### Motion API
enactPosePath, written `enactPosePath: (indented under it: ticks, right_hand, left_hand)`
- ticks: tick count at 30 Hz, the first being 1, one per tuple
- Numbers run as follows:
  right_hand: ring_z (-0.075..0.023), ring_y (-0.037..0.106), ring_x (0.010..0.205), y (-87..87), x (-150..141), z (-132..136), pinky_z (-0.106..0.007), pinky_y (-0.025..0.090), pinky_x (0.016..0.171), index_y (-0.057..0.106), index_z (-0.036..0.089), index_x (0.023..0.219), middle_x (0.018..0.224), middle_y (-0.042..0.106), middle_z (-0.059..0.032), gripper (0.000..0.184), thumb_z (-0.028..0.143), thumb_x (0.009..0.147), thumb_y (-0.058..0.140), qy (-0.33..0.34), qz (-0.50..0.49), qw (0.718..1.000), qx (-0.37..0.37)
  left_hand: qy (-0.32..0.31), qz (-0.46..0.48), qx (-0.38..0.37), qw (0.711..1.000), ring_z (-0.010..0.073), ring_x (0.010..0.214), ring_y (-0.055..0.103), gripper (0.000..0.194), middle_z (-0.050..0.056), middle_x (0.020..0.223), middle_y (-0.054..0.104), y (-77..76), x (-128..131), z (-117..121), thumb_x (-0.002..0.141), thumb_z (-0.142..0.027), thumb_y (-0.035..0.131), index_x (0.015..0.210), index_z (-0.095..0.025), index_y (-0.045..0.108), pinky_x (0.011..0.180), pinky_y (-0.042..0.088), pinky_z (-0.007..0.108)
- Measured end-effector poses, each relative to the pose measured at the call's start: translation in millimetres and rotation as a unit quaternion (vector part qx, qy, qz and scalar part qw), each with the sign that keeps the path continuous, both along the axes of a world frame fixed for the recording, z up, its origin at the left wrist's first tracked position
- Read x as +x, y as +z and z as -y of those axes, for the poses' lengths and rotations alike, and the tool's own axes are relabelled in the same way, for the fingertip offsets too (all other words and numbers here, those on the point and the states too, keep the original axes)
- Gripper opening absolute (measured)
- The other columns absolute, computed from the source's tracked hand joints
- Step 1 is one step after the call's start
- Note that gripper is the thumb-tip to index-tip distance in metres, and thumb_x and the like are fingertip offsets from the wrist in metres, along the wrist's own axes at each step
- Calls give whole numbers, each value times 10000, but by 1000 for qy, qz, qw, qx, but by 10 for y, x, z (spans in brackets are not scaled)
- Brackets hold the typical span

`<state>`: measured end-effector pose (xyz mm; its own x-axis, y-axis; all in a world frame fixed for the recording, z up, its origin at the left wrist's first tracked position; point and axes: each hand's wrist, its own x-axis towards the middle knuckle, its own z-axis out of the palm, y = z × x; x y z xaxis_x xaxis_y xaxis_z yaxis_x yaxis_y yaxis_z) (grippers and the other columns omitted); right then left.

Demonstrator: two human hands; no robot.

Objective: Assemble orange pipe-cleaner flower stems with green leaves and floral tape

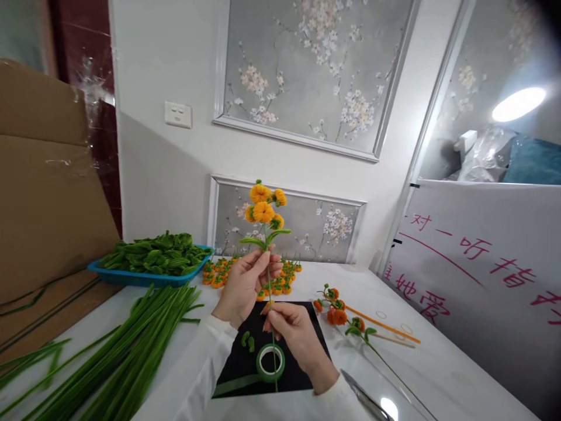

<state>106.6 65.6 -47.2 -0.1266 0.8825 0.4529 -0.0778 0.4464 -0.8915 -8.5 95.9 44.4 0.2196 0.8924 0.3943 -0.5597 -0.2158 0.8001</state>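
Note:
An upright artificial flower stem (269,280) with several fuzzy yellow-orange blooms (263,211) and two green leaves stands between my hands. My left hand (248,280) pinches it just below the leaves. Lower down, the thumb and fingers of my right hand (295,333) close on the same stem. Beneath them, a roll of green tape (270,362) lies on a black mat (302,374), its loose end stretching left. Small curled green pieces (248,341) rest on the mat beside the roll.
A blue tray (140,279) of green leaves stands at the back left, with long green fuzzy stems (131,351) in front. Small orange blooms (219,272) lie behind my hands. At right are an orange flower stem (368,342), orange and tan sticks (381,323) and a metal tool (363,397).

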Motion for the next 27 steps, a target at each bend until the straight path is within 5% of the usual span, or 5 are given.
enactPosePath:
  ticks: [3, 6, 11, 19, 27]
  right_hand:
    - [-129, 555, 624, 181, 146, 37, -226, 453, 538, 681, 161, 995, 784, 677, -45, 252, 315, 815, 597, -72, 59, 994, 57]
    - [-160, 602, 799, 554, 334, 78, -274, 519, 657, 578, 199, 1193, 1102, 629, -95, 369, 263, 829, 580, -283, 53, 939, 186]
    - [-171, 618, 931, 993, 446, 29, -324, 527, 829, 625, 204, 1145, 1140, 616, -101, 314, 145, 858, 511, -356, 130, 861, 338]
    - [-164, 650, 841, 797, 392, -99, -299, 548, 791, 705, 191, 948, 913, 691, -72, 198, 129, 855, 541, -391, 104, 834, 374]
    - [-192, 600, 937, 905, 403, 95, -345, 489, 820, 669, 213, 1066, 992, 640, -84, 242, 184, 842, 582, -450, 146, 791, 388]
  left_hand:
    - [4, -7, -1, 1000, 104, 647, 643, 243, 39, 756, 713, 97, 42, -2, 693, -212, 754, 913, -129, 695, 624, 529, 189]
    - [-18, -41, -9, 999, 93, 607, 622, 170, 30, 723, 690, 56, 76, 37, 707, -214, 745, 836, -120, 685, 587, 526, 183]
    - [-74, -72, 9, 995, 86, 584, 598, 139, 22, 714, 668, 14, 150, 131, 751, -243, 714, 727, -126, 641, 577, 518, 189]
    - [-58, -53, -5, 997, 61, 575, 576, 122, -9, 692, 647, 55, 175, 145, 767, -241, 700, 738, -137, 645, 569, 494, 153]
    - [-32, -84, 7, 996, 110, 644, 619, 148, 14, 712, 684, 43, 224, 162, 720, -269, 737, 737, -147, 654, 640, 522, 219]
